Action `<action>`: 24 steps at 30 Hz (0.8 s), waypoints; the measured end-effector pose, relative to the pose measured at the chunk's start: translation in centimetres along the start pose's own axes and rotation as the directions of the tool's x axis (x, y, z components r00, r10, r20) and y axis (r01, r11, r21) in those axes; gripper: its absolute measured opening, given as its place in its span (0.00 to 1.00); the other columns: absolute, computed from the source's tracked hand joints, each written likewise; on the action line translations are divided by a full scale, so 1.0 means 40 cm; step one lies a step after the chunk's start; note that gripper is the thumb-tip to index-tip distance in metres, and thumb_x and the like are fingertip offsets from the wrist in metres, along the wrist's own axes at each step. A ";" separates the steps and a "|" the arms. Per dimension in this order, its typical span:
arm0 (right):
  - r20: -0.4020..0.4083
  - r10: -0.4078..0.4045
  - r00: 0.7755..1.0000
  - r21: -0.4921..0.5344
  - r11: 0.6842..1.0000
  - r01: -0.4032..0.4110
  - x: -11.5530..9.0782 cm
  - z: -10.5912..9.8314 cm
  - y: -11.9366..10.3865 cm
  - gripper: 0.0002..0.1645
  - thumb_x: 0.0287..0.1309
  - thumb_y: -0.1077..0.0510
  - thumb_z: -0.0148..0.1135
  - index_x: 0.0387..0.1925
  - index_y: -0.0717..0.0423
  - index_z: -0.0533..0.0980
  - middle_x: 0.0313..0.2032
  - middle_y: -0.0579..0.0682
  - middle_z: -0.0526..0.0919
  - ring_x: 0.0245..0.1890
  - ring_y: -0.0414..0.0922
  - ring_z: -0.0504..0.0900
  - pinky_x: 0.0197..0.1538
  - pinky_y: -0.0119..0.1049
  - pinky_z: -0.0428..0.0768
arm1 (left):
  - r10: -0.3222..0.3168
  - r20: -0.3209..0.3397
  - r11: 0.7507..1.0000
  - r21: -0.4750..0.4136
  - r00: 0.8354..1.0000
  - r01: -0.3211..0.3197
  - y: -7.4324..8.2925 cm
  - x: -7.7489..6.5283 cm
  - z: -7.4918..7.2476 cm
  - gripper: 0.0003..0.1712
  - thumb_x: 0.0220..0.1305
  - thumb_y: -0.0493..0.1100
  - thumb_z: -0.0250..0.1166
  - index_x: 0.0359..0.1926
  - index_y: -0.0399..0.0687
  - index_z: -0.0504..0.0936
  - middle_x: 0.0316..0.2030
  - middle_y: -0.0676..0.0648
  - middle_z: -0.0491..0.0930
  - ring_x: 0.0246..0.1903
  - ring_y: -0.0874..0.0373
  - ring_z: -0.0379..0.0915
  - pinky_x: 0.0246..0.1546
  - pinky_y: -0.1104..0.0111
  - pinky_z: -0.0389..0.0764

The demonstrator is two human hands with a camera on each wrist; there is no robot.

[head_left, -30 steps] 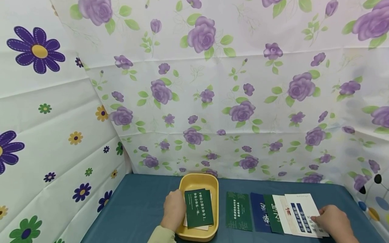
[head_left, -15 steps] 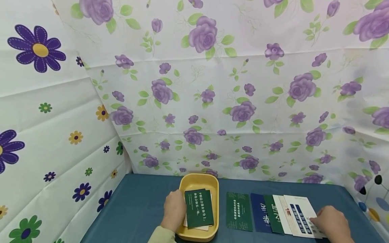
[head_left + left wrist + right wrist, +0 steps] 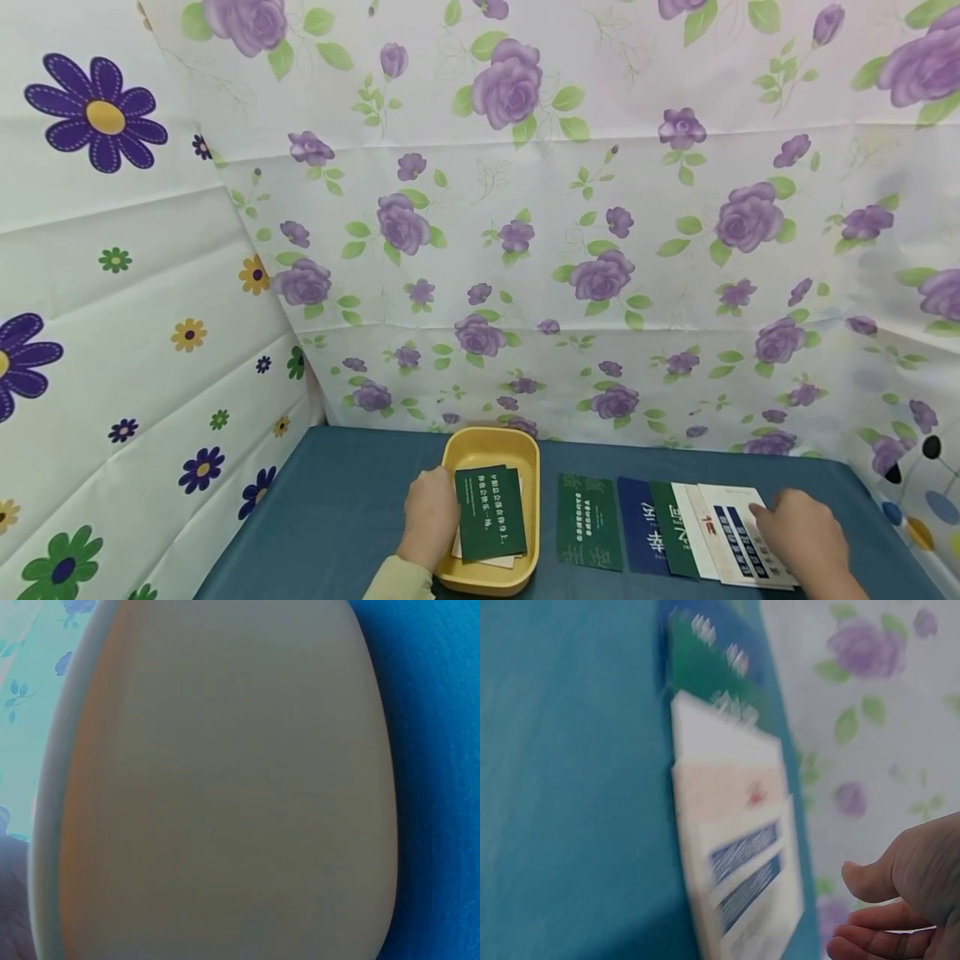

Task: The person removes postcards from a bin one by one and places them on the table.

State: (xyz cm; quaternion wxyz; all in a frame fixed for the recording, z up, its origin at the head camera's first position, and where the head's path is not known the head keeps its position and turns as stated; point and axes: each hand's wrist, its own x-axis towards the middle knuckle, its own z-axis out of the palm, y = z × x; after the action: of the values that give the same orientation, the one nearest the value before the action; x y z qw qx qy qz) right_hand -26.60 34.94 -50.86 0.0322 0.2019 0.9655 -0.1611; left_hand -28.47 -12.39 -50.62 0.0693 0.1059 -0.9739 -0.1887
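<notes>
A yellow plastic tray stands in the middle of the head view, holding a stack of cards topped by a dark green card with white writing. My left hand grips its left rim. The tray's outer wall fills most of the left wrist view. At the right, my right hand hovers by the white card with two blue bars, its thumb near the card's right edge. In the right wrist view this hand has loosely bent fingers and holds nothing.
Right of the tray lies a green card. Beside it a row overlaps: a navy card, another green card and white cards. Under everything is a blue-covered table, with flowered cloth hanging behind.
My right hand has come off the white top card, which now sits slightly lower and more to the left, over the row. My left hand stays on the tray.
</notes>
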 end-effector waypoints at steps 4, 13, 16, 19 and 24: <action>-0.058 -0.089 0.994 0.039 0.995 0.092 -0.024 -0.037 -0.083 0.35 0.52 0.41 0.64 0.41 0.72 0.76 0.33 0.68 0.80 0.26 0.56 0.78 0.25 0.46 0.72 | -0.005 0.007 1.000 0.000 1.000 0.005 0.002 -0.002 -0.006 0.02 0.57 0.32 0.63 0.29 0.37 0.81 0.20 0.43 0.80 0.19 0.52 0.79 0.16 0.63 0.77; -0.219 -0.328 0.919 0.115 0.926 0.358 -0.107 -0.036 -0.310 0.34 0.54 0.42 0.63 0.50 0.67 0.75 0.43 0.65 0.81 0.33 0.54 0.82 0.31 0.47 0.77 | -0.010 0.002 1.000 -0.001 1.000 0.010 -0.001 -0.002 -0.003 0.03 0.57 0.33 0.63 0.28 0.39 0.81 0.20 0.43 0.80 0.18 0.52 0.79 0.15 0.63 0.77; -0.250 -0.368 0.896 0.134 0.903 0.408 -0.124 -0.010 -0.373 0.32 0.53 0.44 0.65 0.50 0.66 0.75 0.44 0.65 0.81 0.39 0.57 0.81 0.35 0.49 0.78 | -0.002 0.000 1.000 -0.005 1.000 0.002 -0.002 -0.003 -0.002 0.03 0.58 0.33 0.63 0.28 0.39 0.81 0.21 0.43 0.80 0.19 0.52 0.79 0.15 0.63 0.77; -0.258 -0.390 0.884 0.140 0.890 0.434 -0.136 0.018 -0.419 0.32 0.52 0.45 0.66 0.51 0.65 0.75 0.45 0.65 0.80 0.40 0.57 0.81 0.36 0.50 0.78 | 0.001 -0.001 1.000 -0.015 1.000 -0.001 -0.001 -0.004 -0.001 0.03 0.58 0.33 0.63 0.27 0.39 0.81 0.20 0.43 0.80 0.18 0.52 0.79 0.15 0.63 0.77; -0.229 -0.409 0.883 0.165 0.878 0.449 -0.159 0.049 -0.487 0.33 0.51 0.44 0.67 0.52 0.62 0.75 0.46 0.62 0.80 0.40 0.55 0.82 0.37 0.49 0.79 | 0.011 -0.014 1.000 -0.023 1.000 -0.012 -0.003 -0.002 -0.002 0.04 0.56 0.31 0.63 0.26 0.39 0.80 0.19 0.43 0.79 0.18 0.52 0.79 0.14 0.64 0.76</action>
State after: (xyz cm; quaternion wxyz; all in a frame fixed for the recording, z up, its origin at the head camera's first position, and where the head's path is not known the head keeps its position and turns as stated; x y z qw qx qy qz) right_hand -28.55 15.01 -46.10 -0.1172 -0.0014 0.9619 -0.2470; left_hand -28.35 -12.52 -50.60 0.0785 0.1007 -0.9717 -0.1989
